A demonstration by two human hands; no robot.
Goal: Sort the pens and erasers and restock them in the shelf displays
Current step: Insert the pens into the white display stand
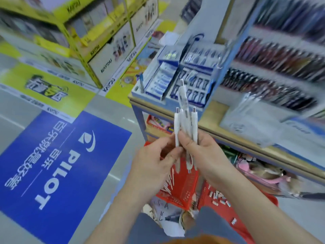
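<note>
Both hands meet just below the centre of the view. The right hand (pixel 204 152) has fingers and thumb curled round a bundle of white pens (pixel 184 124), held upright with the silver ends up; one pen stands higher than the others. The left hand (pixel 154 159) pinches the left-most pen of the same bundle between thumb and fingers.

- At 8 o'clock, a blue floor mat (pixel 52 164) printed PILOT lies on the grey floor.
- At 2 o'clock, tiered pen racks (pixel 281 67) carry rows of dark pens, heavily blurred.
- At 11 o'clock, a yellow display stand (pixel 98 41) marked KAYOU holds boxed goods.
- From 12 towards 4 o'clock, a wooden shelf ledge (pixel 219 132) runs beneath the racks.
- At 6 o'clock, directly below the hands, a red basket (pixel 182 191) holds loose pens (pixel 168 185), also white.
- At 5 o'clock, a second red basket (pixel 267 198) sits just beside the first.
- At 12 o'clock, on the left end of the ledge, blue-and-white eraser boxes (pixel 160 80) stand just beside a blue display tray (pixel 195 85) of small packets.
- In the second basket, small erasers (pixel 219 198) lie scattered, too blurred for detail.
</note>
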